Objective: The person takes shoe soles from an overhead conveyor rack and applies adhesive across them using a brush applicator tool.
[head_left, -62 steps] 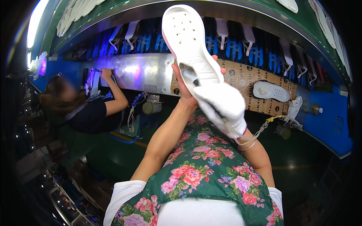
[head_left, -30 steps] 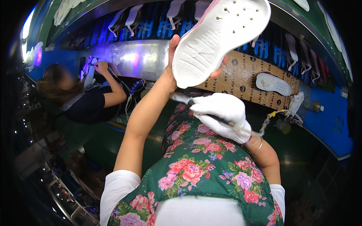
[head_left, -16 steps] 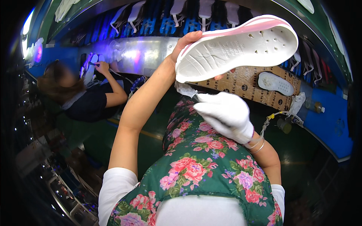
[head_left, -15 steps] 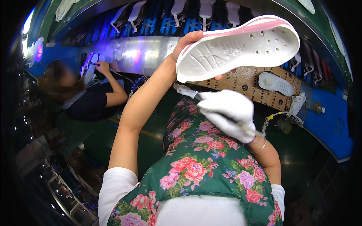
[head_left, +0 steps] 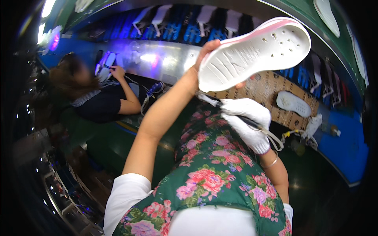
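A white shoe sole (head_left: 252,53) with a pink band along its upper edge is held up in front of me, its hollow inner face turned toward me. My left hand (head_left: 206,51) is closed on its left end, with more fingertips showing under its lower edge. The white-gloved right hand (head_left: 248,120) grips a brush (head_left: 210,100) with a dark handle. The brush's pale tip is just below the sole's left end; whether they touch I cannot tell. A pale cord or tube (head_left: 274,139) loops out behind the handle. A second white sole (head_left: 293,103) lies on cardboard beyond my right hand.
The printed cardboard (head_left: 271,90) covers part of the bench. A crumpled white cloth (head_left: 314,125) and a small bottle (head_left: 334,131) are at the right. Shoe parts (head_left: 204,17) line the rack behind. A co-worker (head_left: 106,92) sits at the left, holding a shoe part.
The whole view has shifted, so the bench and co-worker appear farther right. The sole's left end and the brush have also moved right in the picture. Both hands keep their holds.
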Demonstrator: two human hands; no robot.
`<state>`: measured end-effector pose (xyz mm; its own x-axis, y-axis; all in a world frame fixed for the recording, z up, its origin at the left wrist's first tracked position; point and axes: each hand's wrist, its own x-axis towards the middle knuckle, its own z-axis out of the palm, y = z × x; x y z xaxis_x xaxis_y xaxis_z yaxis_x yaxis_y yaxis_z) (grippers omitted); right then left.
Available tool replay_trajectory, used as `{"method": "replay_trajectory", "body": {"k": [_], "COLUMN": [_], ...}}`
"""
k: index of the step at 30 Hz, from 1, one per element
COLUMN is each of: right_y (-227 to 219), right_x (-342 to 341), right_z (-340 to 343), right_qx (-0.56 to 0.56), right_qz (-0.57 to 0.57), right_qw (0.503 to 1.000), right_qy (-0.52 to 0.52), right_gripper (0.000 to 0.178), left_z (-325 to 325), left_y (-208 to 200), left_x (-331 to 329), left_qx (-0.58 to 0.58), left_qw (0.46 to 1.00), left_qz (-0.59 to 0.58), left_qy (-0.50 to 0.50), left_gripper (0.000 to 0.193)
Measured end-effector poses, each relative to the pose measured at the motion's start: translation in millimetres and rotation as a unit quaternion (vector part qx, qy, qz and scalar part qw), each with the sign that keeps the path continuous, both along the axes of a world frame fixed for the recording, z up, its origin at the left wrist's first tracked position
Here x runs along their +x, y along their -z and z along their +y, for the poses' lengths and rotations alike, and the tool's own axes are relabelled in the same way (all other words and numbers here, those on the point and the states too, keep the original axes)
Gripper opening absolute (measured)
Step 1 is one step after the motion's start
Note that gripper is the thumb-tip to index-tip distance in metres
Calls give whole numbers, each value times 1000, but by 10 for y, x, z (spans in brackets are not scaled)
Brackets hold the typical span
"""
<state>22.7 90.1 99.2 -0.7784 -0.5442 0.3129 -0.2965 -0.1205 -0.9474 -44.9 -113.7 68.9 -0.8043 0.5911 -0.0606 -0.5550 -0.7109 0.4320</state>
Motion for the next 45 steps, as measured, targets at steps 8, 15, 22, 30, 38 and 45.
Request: {"method": "replay_trajectory", "body": {"k": [8,15,22,30,38,45], "right_y": [-35,-151,-149,267,734,833], "right_x": [-42,-739,-429,-50,101,152], "right_z": [113,365,366,930,693,723], "right_qx": [-60,141,39,-251,-135,-113], "right_qz": [-271,234,64,-283,-354,-359], "right_qw": [959,926,992,877,857,855], "right_qy": [51,260,103,295,348,356], "right_gripper": [19,18,17,21,21,22], "left_z": [-45,293,71,163,1090,189], "left_y": [352,404,190,-514,-891,-990], "left_x": [231,658,667,8,-1517,-1414], "left_qx": [99,92,-46,161,205,-425], "left_qw": [994,991,990,970,971,738], "left_qz": [-12,-68,-6,178,-52,237], "left_qy": [-38,-67,-135,33,-110,-467], "left_gripper": [89,79,98,110,95,53]}}
